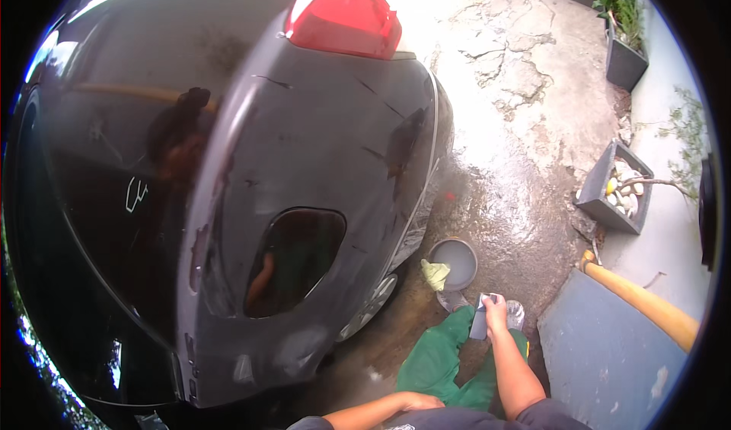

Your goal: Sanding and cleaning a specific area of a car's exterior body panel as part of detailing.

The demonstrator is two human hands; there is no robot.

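My right hand (pixel 496 313) is closed around a flat grey rectangular piece (pixel 479 322), held upright in front of my green trousers (pixel 432 357). Its exact kind is unclear. My left hand (pixel 423 401) rests low against my lap, and its fingers cannot be made out. To the left stands a dark car (pixel 312 148), its side dull grey with scuffs and smears. A glossy, rounded dark panel (pixel 298 259) is set in that side, below the red tail light (pixel 346 15). Neither hand touches the car.
By my feet sits a round bucket (pixel 457 262) of cloudy liquid, a yellowish cloth (pixel 435 275) over its rim. The concrete floor (pixel 518 202) is wet and cracked. At right are a planter with stones (pixel 615 188), a blue-grey board (pixel 601 354) and a wooden pole (pixel 640 299).
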